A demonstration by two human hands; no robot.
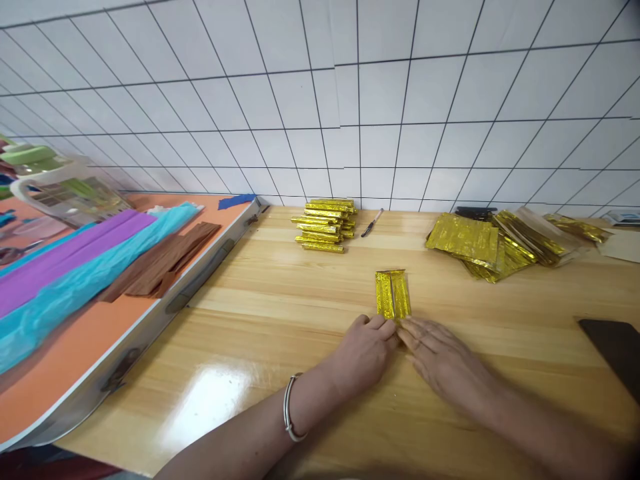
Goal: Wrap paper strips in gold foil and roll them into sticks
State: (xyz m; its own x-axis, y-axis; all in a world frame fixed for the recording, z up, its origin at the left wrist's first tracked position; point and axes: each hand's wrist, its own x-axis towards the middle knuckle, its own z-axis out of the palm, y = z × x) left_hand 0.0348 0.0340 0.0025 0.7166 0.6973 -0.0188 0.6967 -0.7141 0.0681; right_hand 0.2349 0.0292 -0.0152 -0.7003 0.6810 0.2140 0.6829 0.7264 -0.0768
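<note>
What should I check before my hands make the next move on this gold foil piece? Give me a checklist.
1. Left hand touching the shiny gold foil piece: ok, at its near end.
2. Right hand there too: ok, fingers beside the left's.
3. Foil's near edge lined up: cannot tell, fingers cover it.
4. Firm grip: cannot tell, fingertips are hidden.
5. Slim dark-and-clear pen out of the way: ok, beyond the foil.
6. Stack of narrow gold foil strips apart from the foil: ok.

Left wrist (314, 399): slim, silver-coloured bangle (287, 408), rounded, shiny, with small knob-like detail near its lower end. Left hand (364, 352) and right hand (441, 357) bare; both forearms (245, 430) uncovered.
</note>
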